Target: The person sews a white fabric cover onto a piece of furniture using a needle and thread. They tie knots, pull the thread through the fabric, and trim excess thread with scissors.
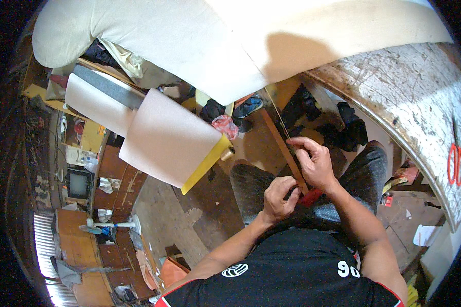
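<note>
My right hand (pixel 313 161) is closed, its fingertips pinching a thin pale cord (pixel 277 109). The cord runs taut from the edge of a large cream padded piece (pixel 189 46) down to those fingers. Below and to the left, my left hand (pixel 280 198) is curled, thumb against the fingers; whatever it may hold is too small to make out. A narrow wooden strip (pixel 281 143) slants past both hands toward my lap. Something red (pixel 310 197) shows between my wrists, partly hidden.
A worn board (pixel 420 87) with red-handled scissors (pixel 456 163) curves along the right. On the left lie pale sheets (pixel 169 138) with a yellow edge. Dark cloths (pixel 351 125) and a crumpled pink plastic bag (pixel 225 126) lie beyond my knees. A white fan (pixel 133 225) stands lower left.
</note>
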The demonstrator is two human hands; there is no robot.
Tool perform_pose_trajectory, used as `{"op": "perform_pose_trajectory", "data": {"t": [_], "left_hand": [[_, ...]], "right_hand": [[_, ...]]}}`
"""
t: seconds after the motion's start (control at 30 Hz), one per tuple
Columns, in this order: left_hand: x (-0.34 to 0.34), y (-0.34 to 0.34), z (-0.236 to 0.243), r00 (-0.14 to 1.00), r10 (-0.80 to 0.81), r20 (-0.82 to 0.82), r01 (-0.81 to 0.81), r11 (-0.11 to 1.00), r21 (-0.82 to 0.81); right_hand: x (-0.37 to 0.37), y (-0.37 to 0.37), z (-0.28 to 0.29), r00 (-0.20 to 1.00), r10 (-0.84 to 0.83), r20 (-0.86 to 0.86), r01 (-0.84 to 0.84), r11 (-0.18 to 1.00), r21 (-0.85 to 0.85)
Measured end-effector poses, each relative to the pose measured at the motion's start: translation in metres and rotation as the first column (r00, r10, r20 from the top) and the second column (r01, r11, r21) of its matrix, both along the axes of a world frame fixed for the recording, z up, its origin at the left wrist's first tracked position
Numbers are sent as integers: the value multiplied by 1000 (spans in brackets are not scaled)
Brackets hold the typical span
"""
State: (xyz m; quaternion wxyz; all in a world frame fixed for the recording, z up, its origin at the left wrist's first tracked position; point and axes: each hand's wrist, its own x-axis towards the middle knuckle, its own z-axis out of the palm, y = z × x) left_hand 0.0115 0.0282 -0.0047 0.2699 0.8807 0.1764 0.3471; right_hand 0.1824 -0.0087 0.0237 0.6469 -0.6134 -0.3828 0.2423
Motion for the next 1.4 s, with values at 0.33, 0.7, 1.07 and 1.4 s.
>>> {"op": "perform_pose_trajectory", "data": {"t": [0.33,0.7,1.07,1.4], "left_hand": [[32,23,22,986,163,32,-154,969,-195],[53,28,23,989,142,-27,-142,912,-384],[70,89,71,963,237,131,-230,971,-63],[129,139,171,894,290,341,-346,931,118]], "right_hand": [[2,-20,-28,990,-26,139,38,996,-83],[19,-6,-57,975,-136,174,159,979,-128],[91,-12,-24,859,-415,300,470,872,-138],[7,100,-116,967,120,225,-117,993,-26]]}}
